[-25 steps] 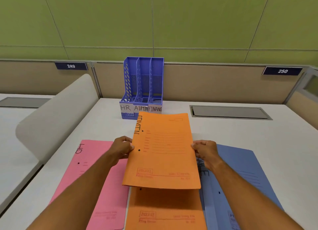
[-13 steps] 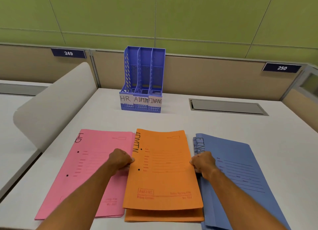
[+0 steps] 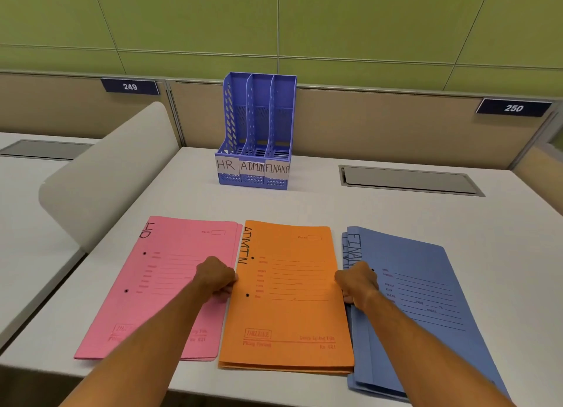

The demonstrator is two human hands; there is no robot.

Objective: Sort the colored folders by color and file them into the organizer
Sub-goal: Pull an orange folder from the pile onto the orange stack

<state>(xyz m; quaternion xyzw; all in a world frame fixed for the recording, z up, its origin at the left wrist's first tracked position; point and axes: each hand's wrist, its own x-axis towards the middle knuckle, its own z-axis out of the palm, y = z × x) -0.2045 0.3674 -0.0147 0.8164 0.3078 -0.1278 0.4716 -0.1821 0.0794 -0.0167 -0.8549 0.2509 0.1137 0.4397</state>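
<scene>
Orange card folders (image 3: 292, 297) marked ADMIN lie stacked flat on the white tabletop (image 3: 396, 211), between pink HR folders (image 3: 161, 285) and blue FINANCE folders (image 3: 426, 300). Left hand (image 3: 215, 275) and right hand (image 3: 357, 281) each pinch one side edge of the orange stack. Well behind stands the blue plastic three-slot organizer (image 3: 259, 132).

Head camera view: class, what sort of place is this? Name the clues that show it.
Most likely an open-plan office desk. Numbered plates, 249 and 250, sit on low partitions, a cable hatch is set into the desk, and the organizer is labelled HR, ADMIN and FINANC.
</scene>
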